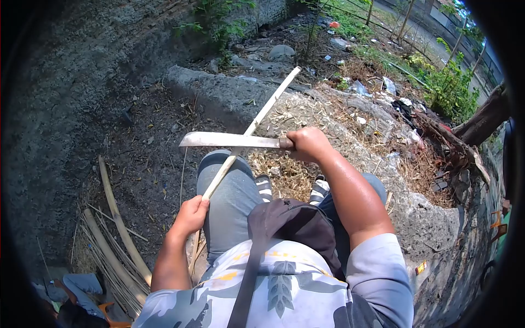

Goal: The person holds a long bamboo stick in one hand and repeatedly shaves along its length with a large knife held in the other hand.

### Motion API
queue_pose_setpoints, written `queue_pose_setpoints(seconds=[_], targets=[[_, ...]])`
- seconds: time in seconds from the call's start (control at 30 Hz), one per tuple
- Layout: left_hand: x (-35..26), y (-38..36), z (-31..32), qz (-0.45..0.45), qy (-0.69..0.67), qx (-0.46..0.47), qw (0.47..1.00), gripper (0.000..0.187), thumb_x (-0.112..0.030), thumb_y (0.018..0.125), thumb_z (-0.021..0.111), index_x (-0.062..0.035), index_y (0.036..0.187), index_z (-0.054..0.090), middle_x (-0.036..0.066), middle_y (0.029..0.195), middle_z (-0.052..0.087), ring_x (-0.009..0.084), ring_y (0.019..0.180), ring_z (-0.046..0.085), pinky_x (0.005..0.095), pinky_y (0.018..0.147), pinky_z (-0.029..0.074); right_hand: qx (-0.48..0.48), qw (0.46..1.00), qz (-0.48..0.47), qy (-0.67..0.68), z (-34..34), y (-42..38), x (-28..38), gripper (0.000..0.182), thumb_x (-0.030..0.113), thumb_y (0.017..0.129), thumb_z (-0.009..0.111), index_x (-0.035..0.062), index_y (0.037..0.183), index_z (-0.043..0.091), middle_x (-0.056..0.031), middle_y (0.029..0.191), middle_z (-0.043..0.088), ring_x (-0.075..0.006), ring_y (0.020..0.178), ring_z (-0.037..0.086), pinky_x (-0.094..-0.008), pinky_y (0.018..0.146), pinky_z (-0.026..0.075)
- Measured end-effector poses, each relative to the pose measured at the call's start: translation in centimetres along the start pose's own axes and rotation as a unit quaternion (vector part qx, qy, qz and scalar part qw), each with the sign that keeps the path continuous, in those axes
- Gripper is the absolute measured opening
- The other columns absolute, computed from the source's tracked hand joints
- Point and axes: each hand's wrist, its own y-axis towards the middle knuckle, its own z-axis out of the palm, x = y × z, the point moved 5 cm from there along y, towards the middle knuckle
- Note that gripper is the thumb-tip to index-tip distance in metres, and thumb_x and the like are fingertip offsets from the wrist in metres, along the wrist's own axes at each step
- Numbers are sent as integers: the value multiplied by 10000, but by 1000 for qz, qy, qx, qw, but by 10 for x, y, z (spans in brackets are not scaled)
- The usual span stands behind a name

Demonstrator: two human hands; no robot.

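Note:
In the head view my left hand [191, 216] is closed around the lower end of a pale, peeled wooden stick [272, 103]. The stick slants up and away to the right, over my left knee. My right hand [310, 145] grips the dark handle of a machete [219, 140], whose broad blade points left. The blade lies across the stick about midway along it and hides a short piece. Pale shavings [287, 183] litter the ground around my sandals [263, 188].
Long bamboo strips and curved poles [117, 218] lie at my left. A low stone ledge [213, 90] runs in front. Scattered litter and a tree trunk [484, 117] are at the right. Another person's leg [82, 290] shows at the lower left. A dark bag [295, 229] rests on my lap.

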Motion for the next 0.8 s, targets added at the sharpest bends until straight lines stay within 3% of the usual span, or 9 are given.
queue_pose_setpoints(seconds=[0.07, 0.13, 0.23, 0.4, 0.47, 0.5, 0.53, 0.6, 0.8], targets=[[-8, 0, -2, 21, 9, -11, 1000, 352, -296, 1074, 558, -3, 889, 620, 91, 702, 599, 184, 657, 552, 388, 622, 463, 31, 989, 107, 93, 23, 9, -38, 259, 199, 760, 749, 140, 1011, 728, -143, 993, 752, -352, 997, 724, -483, 871, 582], [-8, 1, -4, -6, 20, -4, 1000, 350, -291, 1075, 560, -1, 888, 618, 92, 701, 597, 179, 657, 546, 384, 620, 461, 15, 995, 95, 36, 14, 8, -34, 254, 199, 769, 752, 145, 1017, 732, -147, 993, 752, -353, 990, 723, -484, 864, 583], [-3, 3, -2, -20, -5, -2, 1000, 349, -285, 1075, 562, 2, 884, 613, 91, 695, 591, 172, 649, 538, 379, 612, 456, -9, 995, 75, 64, 4, 3, -24, 240, 221, 782, 750, 154, 1012, 732, -140, 984, 755, -354, 974, 727, -483, 858, 583], [-9, 4, -1, 12, -15, -4, 1000, 350, -280, 1075, 565, 5, 877, 611, 89, 678, 579, 166, 634, 529, 378, 598, 449, 12, 999, -48, -24, -7, -4, 27, 185, 168, 809, 668, 134, 980, 729, -146, 925, 756, -351, 906, 741, -483, 830, 586], [-8, 2, -1, 16, -8, -1, 1000, 352, -281, 1075, 565, 5, 876, 612, 88, 673, 578, 167, 632, 528, 380, 596, 449, -18, 999, -38, -28, -4, 0, 12, 196, 166, 786, 680, 137, 974, 727, -139, 935, 758, -346, 919, 741, -482, 833, 586], [-8, -1, -1, 14, 11, -4, 1000, 352, -282, 1076, 564, 5, 878, 613, 87, 673, 578, 167, 633, 528, 380, 597, 449, 1, 1000, 30, -3, -1, 3, -8, 204, 158, 786, 694, 151, 987, 729, -141, 957, 758, -348, 947, 737, -474, 850, 585], [-11, 2, -1, 16, 30, -9, 999, 352, -282, 1076, 563, 5, 879, 613, 86, 673, 577, 168, 635, 528, 380, 597, 450, -45, 986, 117, 115, 2, 5, -31, 179, 167, 791, 690, 145, 965, 727, -164, 904, 745, -391, 912, 721, -506, 840, 575], [-12, 7, -3, 12, 36, -13, 999, 354, -284, 1078, 561, 6, 882, 614, 86, 677, 581, 170, 638, 532, 381, 601, 453, -6, 992, 109, 59, 10, 7, -40, 197, 163, 802, 683, 166, 992, 735, -164, 941, 747, -396, 928, 718, -507, 843, 574], [0, 4, 0, -4, -14, 2, 1000, 355, -292, 1082, 554, 6, 902, 626, 85, 708, 608, 163, 661, 550, 379, 618, 462, -46, 993, 63, 92, 3, 3, -22, 194, 178, 787, 700, 171, 979, 727, -153, 952, 745, -398, 932, 715, -518, 834, 572]])
